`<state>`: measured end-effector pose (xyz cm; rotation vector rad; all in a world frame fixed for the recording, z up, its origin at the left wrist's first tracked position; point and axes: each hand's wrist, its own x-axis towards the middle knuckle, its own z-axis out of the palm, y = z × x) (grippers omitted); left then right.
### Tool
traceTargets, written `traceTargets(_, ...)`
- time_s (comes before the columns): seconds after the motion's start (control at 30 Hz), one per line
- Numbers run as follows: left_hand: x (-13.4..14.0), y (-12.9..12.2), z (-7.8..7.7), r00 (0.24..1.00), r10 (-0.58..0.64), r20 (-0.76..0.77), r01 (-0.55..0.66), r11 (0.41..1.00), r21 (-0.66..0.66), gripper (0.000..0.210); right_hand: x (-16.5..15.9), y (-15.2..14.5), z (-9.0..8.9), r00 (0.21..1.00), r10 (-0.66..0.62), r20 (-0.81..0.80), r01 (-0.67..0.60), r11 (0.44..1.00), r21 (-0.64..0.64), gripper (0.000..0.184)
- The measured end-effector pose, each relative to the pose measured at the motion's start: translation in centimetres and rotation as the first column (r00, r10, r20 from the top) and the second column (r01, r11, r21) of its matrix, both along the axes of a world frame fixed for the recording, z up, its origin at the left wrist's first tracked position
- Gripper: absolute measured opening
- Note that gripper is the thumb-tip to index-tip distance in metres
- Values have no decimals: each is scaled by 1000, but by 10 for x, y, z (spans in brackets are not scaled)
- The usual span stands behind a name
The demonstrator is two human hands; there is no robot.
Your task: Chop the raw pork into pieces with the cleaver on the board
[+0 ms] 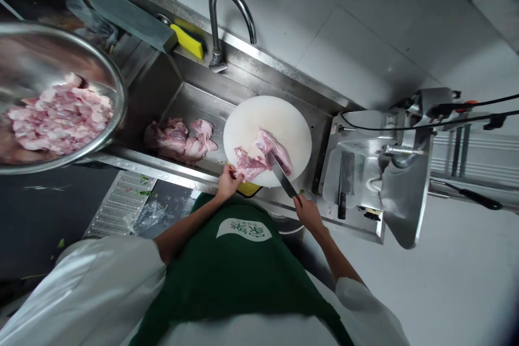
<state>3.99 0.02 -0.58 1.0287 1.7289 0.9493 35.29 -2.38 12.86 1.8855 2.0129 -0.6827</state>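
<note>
A piece of raw meat (274,147) lies on a round white cutting board (259,113) set over the sink. My right hand (308,213) is closed round the handle of a knife (283,175), whose blade rests against the meat. At the board's near left edge, my left hand (229,181) pinches the end of the raw meat. Its fingertips are partly hidden by the meat. More raw meat (180,140) lies in the sink, left of the board.
A large steel bowl (117,73) with cut meat stands at the left. The faucet (217,46) rises behind the sink (203,97). A slicing machine (405,178) and another knife (343,189) are at the right. A yellow-handled tool (188,41) lies on the back ledge.
</note>
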Motion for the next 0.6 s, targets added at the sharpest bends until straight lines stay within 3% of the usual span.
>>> traceTargets(0.17, 7, 6, 0, 992, 26, 126, -13, 995, -101, 21, -59, 60, 18, 992, 24, -127, 4, 977, 215, 39)
traceTargets(0.27, 6, 11, 4, 969, 83, 234, -50, 988, -146, 19, -104, 98, 16, 971, 24, -237, 52, 950, 308, 46)
traceTargets(0.4, 3, 17, 19, 950, 112, 291, -87, 992, -96, 16, -144, 128, -9, 965, 43, -258, 15, 976, 219, 38)
traceTargets(0.5, -7, 20, 37, 946, 129, 297, -128, 991, -26, 15, -151, 137, -31, 977, 47, -207, -22, 992, 122, 29)
traceTargets(0.6, -28, 23, 58, 925, 170, 340, -196, 980, 44, 12, -148, 141, -40, 978, 31, -208, -6, 993, 118, 30)
